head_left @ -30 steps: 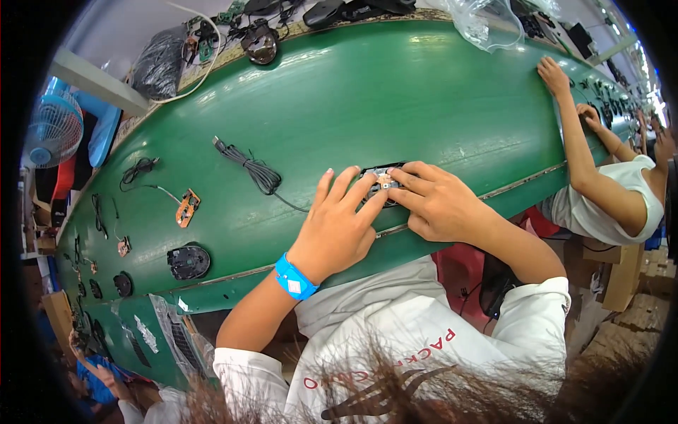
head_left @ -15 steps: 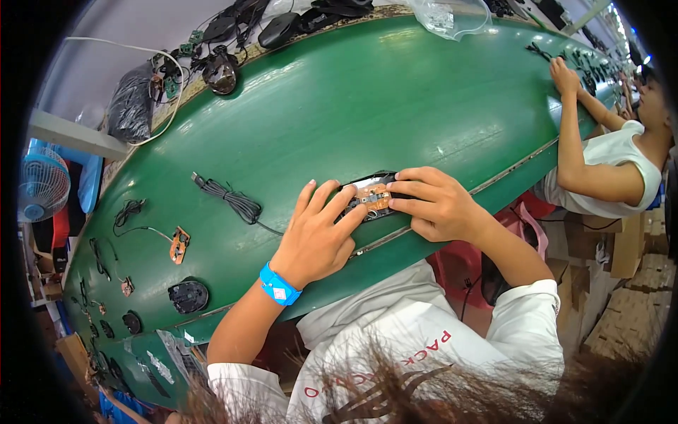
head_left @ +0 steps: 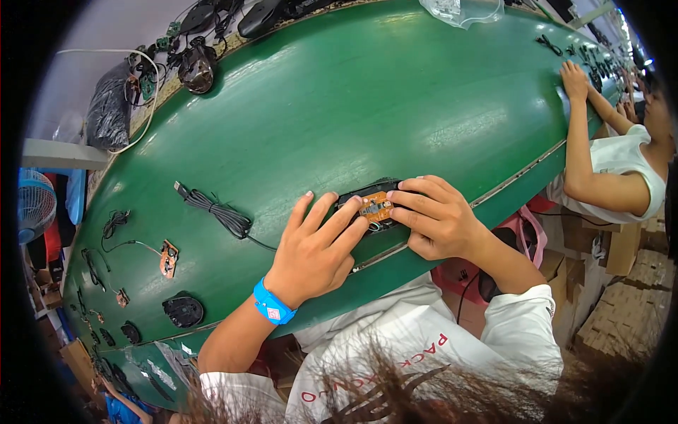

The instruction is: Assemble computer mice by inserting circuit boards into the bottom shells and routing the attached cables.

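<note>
A black computer mouse base (head_left: 346, 203) lies near the table's front edge with an orange circuit board (head_left: 375, 206) in it. My left hand (head_left: 311, 244) grips it from the left, fingertips pressing on the board's left end. From the right, my right hand (head_left: 439, 218) holds the other end, its fingers on the board's right edge and its thumb low at the near side. A coiled black USB cable (head_left: 224, 216) lies to the left; its lead runs behind my left hand. A blue band (head_left: 272, 302) is around my left wrist.
Leftward on the green table (head_left: 318, 113) lie another orange board (head_left: 169, 258) with its cable and a black mouse shell (head_left: 183, 310). Mouse parts and a clear bag (head_left: 452, 10) line the far edge. At right, a co-worker's hands (head_left: 575, 79) rest over the table.
My view has shifted slightly, so the table items appear further left. Both hands stay on the mouse base, and slightly more of the board's surface shows between my fingers.
</note>
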Motion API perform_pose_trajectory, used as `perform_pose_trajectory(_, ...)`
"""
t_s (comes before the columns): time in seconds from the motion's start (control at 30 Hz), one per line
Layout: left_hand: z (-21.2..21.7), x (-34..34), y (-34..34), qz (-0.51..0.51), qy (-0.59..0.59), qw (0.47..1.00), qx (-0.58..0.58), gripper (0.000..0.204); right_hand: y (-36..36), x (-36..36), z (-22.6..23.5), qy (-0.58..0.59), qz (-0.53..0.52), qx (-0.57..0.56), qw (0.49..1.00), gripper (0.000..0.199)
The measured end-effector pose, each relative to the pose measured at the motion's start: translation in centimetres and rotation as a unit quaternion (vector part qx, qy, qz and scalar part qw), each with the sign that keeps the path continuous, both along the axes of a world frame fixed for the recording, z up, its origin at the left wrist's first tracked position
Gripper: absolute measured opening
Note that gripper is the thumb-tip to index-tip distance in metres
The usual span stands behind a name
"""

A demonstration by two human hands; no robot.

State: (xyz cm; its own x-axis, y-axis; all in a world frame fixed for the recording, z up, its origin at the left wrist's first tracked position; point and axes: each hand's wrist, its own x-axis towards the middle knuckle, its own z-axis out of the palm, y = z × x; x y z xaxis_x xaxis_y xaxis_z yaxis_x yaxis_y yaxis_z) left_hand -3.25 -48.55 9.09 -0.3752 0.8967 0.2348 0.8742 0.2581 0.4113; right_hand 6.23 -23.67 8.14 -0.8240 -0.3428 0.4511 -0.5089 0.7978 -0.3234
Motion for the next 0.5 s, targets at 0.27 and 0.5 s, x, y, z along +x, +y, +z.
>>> perform_pose_trajectory(0.27,0.06,-0.14,0.28,-0.001,-0.009,1.0,-0.007,0.048,-0.22,-0.26,0.5,-0.033,-0.005,-0.005,0.999,0.042)
perform_pose_trajectory(0.5,0.2,-0.14,0.46,0.001,-0.004,1.0,-0.013,0.049,-0.86,-0.68,0.59,-0.037,-0.032,-0.023,0.999,0.042)
